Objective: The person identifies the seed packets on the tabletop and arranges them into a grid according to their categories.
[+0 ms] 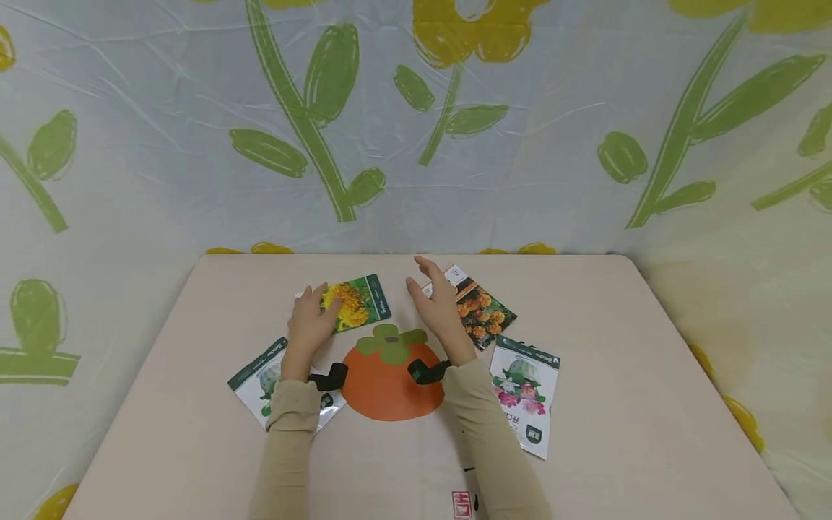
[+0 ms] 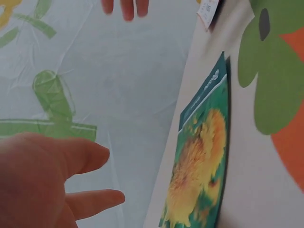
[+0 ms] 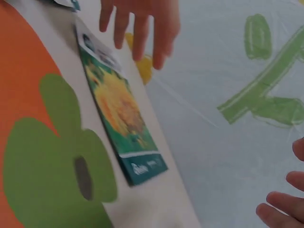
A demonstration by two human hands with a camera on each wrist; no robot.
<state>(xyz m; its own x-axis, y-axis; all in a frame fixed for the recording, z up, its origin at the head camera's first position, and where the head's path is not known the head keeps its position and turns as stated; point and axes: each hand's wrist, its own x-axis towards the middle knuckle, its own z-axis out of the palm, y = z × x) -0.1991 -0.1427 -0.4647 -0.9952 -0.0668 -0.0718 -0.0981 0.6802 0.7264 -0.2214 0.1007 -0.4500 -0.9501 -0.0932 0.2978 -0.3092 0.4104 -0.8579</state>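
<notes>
My left hand [image 1: 310, 325] hovers over the left end of a seed packet with yellow flowers [image 1: 356, 302], its fingers loosely spread. In the left wrist view that packet [image 2: 197, 166] lies apart from the thumb and fingers. My right hand [image 1: 437, 303] is raised by the left edge of a packet with orange flowers [image 1: 486, 312], partly covering it, and grips nothing. Below my left wrist, a white packet [image 1: 250, 383] is partly hidden by the forearm. Another white packet with pink flowers [image 1: 525, 393] lies right of my right forearm.
An orange persimmon shape with green leaves [image 1: 390, 393] marks the middle of the pale tabletop [image 1: 624, 361]. A curtain with flower prints [image 1: 520, 188] rises behind the table's back edge. Each wrist wears a small black camera mount [image 1: 336, 376].
</notes>
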